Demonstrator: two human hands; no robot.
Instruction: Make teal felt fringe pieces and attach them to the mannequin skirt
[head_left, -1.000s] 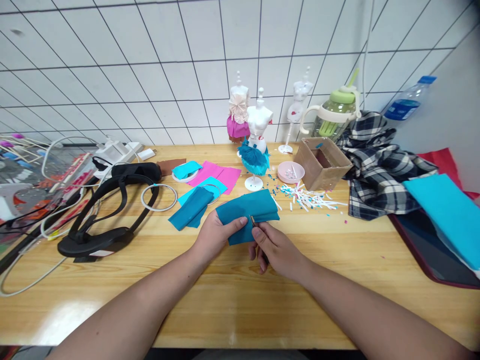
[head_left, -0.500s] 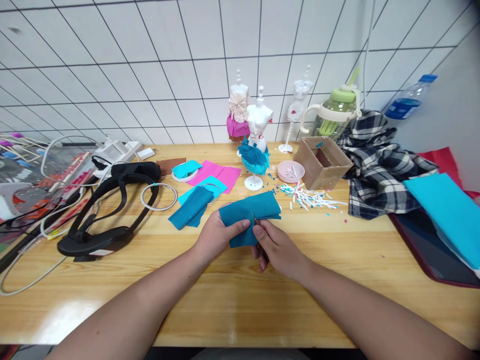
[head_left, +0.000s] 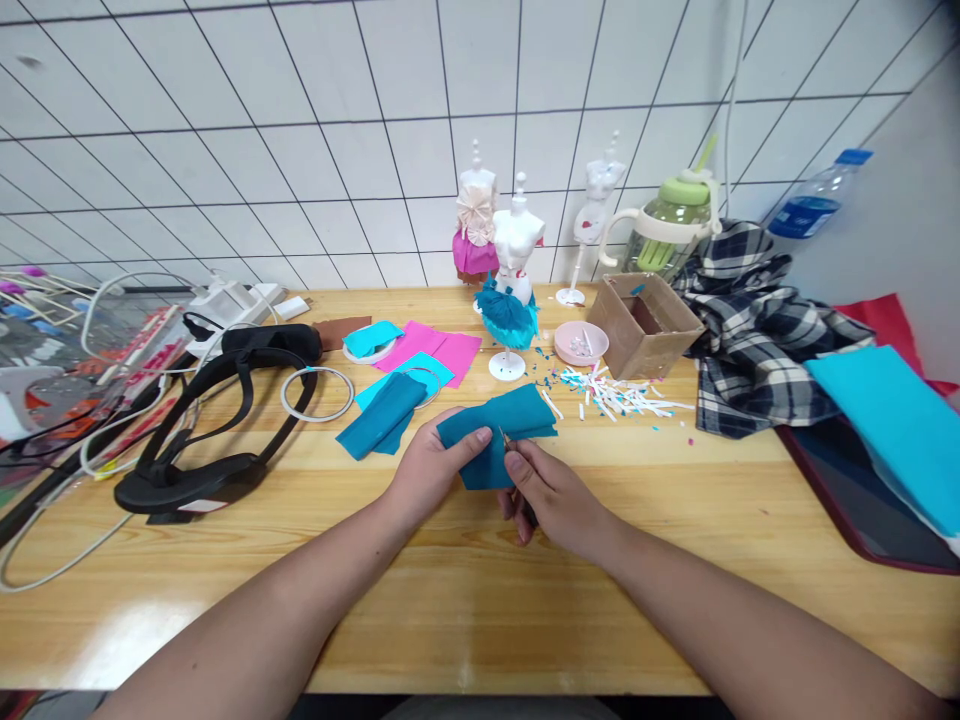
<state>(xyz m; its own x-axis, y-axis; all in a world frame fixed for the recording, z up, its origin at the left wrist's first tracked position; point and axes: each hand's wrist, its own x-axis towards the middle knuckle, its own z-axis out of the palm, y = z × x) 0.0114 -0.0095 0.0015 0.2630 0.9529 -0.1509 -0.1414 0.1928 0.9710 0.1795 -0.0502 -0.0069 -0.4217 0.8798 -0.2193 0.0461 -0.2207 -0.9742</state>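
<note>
My left hand (head_left: 439,462) pinches a folded piece of teal crepe paper (head_left: 517,408) at its left side, thumb on top. In my right hand (head_left: 544,490) is a pair of small scissors (head_left: 505,438), mostly hidden by the fingers. Their blade tips lie in the middle of the teal piece, by a cut in its lower right part. Behind the hands stands a small white dress form (head_left: 517,240) with a ruffled teal skirt (head_left: 508,312). More folded teal paper (head_left: 382,412) lies left of my left hand.
Pink paper (head_left: 431,350), a metal ring (head_left: 317,394) and a black headset (head_left: 217,480) lie to the left. White paper strips (head_left: 619,393), a pink dish (head_left: 581,343), a cardboard box (head_left: 643,325) and a plaid cloth (head_left: 750,330) are on the right. Two more dress forms stand by the wall.
The scissor tips and my left thumb have shifted slightly left on the teal paper. The paper's right end has moved a little left and down.
</note>
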